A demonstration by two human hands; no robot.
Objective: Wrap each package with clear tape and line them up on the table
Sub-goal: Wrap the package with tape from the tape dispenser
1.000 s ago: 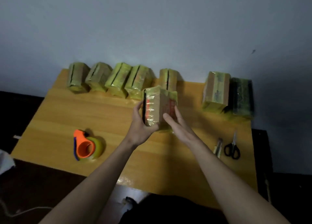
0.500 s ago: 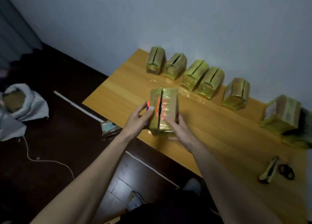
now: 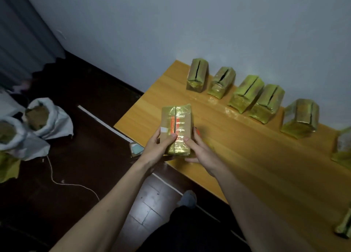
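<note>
Package held over table edge

Package (image 3: 176,130) is gripped in both hands above the near left corner of the table (image 3: 247,166). Left hand (image 3: 158,150) is closed around its left side, thumb pressed on the top seam; right hand (image 3: 201,153) is clasped on the right side, thumb beside the seam. Glossy tape is seen over the wrapping. Five wrapped packages (image 3: 247,94) are lined along the wall edge, with more at the right border, blurred. White sacks (image 3: 51,118) are noted on the floor, left.

Risk, as judged: the slick tape may let the package slip, and over the edge it would fall to the floor. Placed carelessly, the row could be knocked.
</note>
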